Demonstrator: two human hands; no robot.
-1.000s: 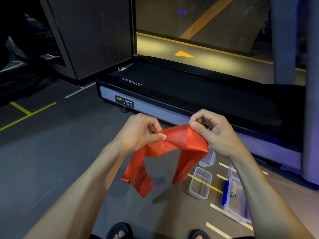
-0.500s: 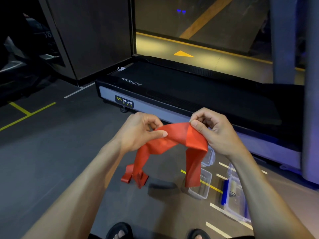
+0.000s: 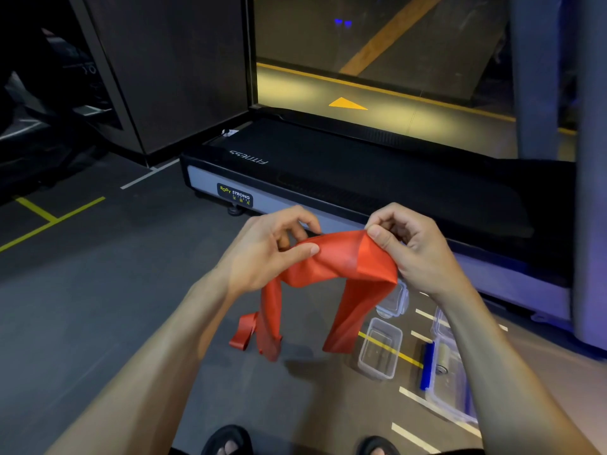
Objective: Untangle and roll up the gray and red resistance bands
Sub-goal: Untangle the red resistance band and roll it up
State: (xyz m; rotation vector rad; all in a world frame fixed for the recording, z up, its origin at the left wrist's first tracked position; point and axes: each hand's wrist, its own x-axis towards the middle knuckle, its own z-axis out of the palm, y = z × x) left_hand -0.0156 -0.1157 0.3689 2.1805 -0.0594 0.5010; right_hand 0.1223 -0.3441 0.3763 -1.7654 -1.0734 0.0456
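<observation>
The red resistance band (image 3: 338, 257) stretches between both hands at chest height above the floor. My left hand (image 3: 269, 247) pinches its left part between thumb and fingers. My right hand (image 3: 410, 244) pinches its folded right corner. Two ends hang down: a twisted left strand (image 3: 267, 326) with a small curled loop beside it, and a flat right strand (image 3: 351, 316). No gray band shows in this view.
A black treadmill (image 3: 361, 178) lies just ahead. On the floor at the right stand a small clear plastic container (image 3: 381, 348), another clear tub (image 3: 392, 300) and a larger clear box with blue clips (image 3: 450, 379). My sandalled feet (image 3: 226, 441) show at the bottom.
The hanging left part has narrowed and twisted into a strand with a small loop, and the right end now hangs straighter. Both hands kept their pinch and barely shifted.
</observation>
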